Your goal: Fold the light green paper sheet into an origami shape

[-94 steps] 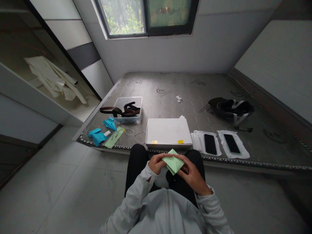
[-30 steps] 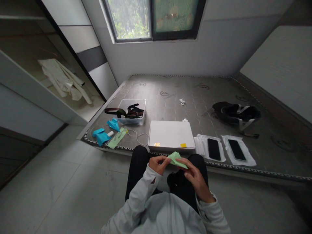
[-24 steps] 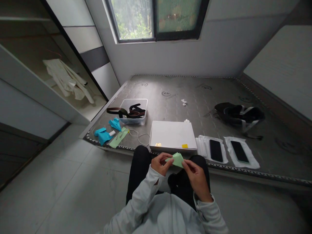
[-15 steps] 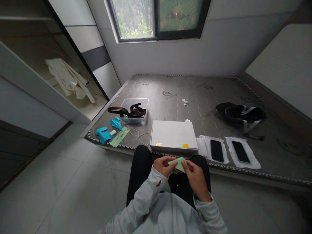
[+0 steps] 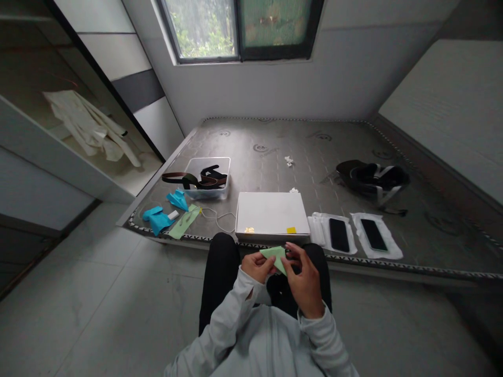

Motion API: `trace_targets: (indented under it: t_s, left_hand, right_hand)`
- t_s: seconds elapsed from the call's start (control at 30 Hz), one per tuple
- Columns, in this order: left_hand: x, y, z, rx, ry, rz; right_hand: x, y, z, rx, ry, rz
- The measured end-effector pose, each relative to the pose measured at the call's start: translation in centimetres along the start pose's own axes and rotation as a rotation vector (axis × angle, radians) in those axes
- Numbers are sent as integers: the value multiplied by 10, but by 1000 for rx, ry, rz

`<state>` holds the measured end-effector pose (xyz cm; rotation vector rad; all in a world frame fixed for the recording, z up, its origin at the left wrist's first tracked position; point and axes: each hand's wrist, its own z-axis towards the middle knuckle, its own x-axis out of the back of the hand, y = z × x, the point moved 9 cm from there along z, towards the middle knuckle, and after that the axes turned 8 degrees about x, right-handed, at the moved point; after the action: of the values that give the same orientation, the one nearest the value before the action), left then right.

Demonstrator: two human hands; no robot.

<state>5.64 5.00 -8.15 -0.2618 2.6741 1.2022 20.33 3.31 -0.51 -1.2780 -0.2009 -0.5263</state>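
Observation:
I hold a small folded piece of light green paper (image 5: 275, 256) above my lap, between my knees in black trousers. My left hand (image 5: 255, 267) pinches its left side with curled fingers. My right hand (image 5: 301, 275) is closed on its right edge, fingertips pressing on the fold. Just beyond my hands a white flat box (image 5: 271, 213) lies at the near edge of a bare grey mattress (image 5: 306, 152).
On the mattress: two black phones on white wrappers (image 5: 356, 235) at right, a dark bag (image 5: 371, 178) behind them, a clear tub with belts (image 5: 204, 179), blue folded paper pieces (image 5: 165, 209), a green paper strip (image 5: 184, 221) and a white cable. An open wardrobe stands at left.
The green paper went from a wide open shape to a smaller, tighter fold. My hands drew closer together, and my right fingers now press on top of it.

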Motion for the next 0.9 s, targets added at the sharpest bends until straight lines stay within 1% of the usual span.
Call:
trace_targets:
  t_s: [0.07, 0.13, 0.2, 0.27, 0.37, 0.57, 0.77, 0.83, 0.9]
  left_hand:
    - [3, 3, 0, -13, 33, 15]
    - [1, 9, -2, -45, 2, 34]
    - [-5, 16, -6, -86, -71, 53]
    - [-10, 20, -10, -106, -123, 55]
    - [-8, 20, -12, -95, -108, 16]
    - [-4, 19, -10, -86, -78, -55]
    - [-1, 21, -9, -109, -55, -54]
    - [-2, 20, -10, -91, -54, -76]
    - [-3, 19, -11, -81, -42, -67]
  right_hand:
    - [-4, -17, -1, 193, -32, -150]
    - [-15, -23, -5, 305, -132, -215]
    - [-23, -23, -8, 349, -210, -218]
    - [-27, -21, -10, 354, -242, -203]
    - [-26, -18, -8, 306, -236, -166]
    - [-21, -8, -4, 115, -185, -54]
    - [-26, 5, -8, -88, -189, 197]
    - [-28, 5, -9, -130, -186, 292]
    - [-29, 4, -10, -149, -180, 341]
